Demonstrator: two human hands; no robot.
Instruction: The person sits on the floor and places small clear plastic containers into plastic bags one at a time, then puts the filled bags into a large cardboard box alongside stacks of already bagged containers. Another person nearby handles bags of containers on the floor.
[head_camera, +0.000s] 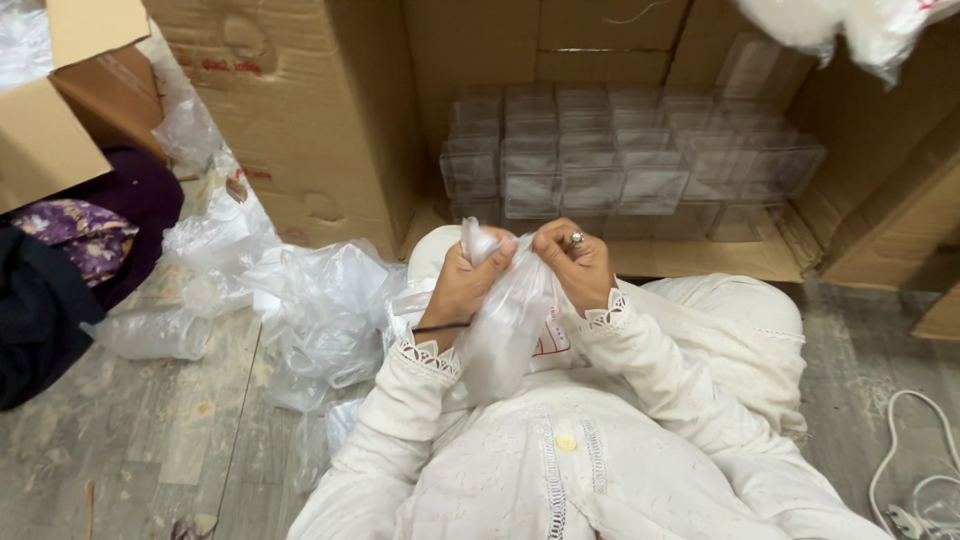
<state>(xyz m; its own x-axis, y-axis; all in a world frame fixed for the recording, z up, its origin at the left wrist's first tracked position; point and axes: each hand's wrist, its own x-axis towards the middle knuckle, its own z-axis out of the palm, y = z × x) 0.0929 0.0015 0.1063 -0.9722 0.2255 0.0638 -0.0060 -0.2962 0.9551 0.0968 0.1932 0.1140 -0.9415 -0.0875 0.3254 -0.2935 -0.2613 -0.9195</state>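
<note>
Cardboard cartons (300, 120) wall the grey floor before me; the clear plastic bag (510, 320) hangs lengthwise toward my lap, its mouth up between both hands; my left hand (462, 285) and right hand (578, 265) pinch it shut-fingered, equally near; stacked clear boxes (620, 160) beyond.

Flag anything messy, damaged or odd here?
Loose clear plastic bags lie crumpled on the floor left of the person, not stacked. A white cable trails at lower right. The clear boxes in the cardboard carton sit in neat rows. Both hands, left hand and right hand, grip one plastic bag.
</note>
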